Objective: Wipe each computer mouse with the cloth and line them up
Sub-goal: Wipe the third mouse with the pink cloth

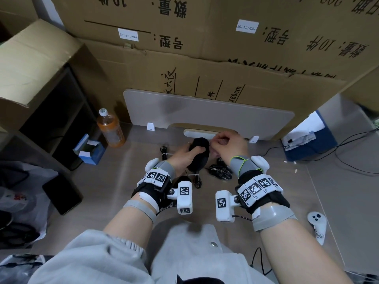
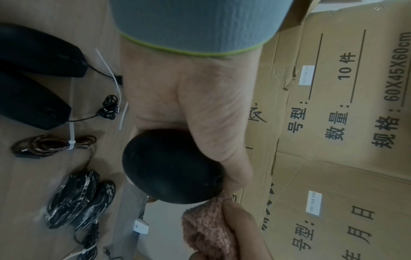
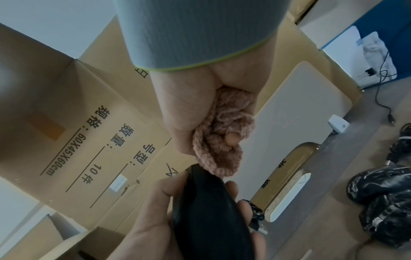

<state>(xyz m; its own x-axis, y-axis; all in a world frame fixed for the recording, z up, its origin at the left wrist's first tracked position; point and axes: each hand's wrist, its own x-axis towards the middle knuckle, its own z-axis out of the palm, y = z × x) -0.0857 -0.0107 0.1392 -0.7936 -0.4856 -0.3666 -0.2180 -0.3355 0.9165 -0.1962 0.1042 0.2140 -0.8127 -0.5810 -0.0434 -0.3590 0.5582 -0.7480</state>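
Wiping: the mouse (image 1: 198, 155) is held off the desk (image 1: 114, 181) in the left hand (image 1: 182, 155), fingers wrapped round it, so all sides can be reached.
Cloth: the cloth (image 3: 219, 140) is bunched in the closed right hand (image 1: 227, 145), touching the mouse's front end.
Others: two mice (image 2: 33, 79) are laid side by side left of the held mouse.

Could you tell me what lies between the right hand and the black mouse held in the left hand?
The bunched pink cloth: the right hand grips it and its lower edge meets the tip of the black mouse. The right wrist view shows this best.
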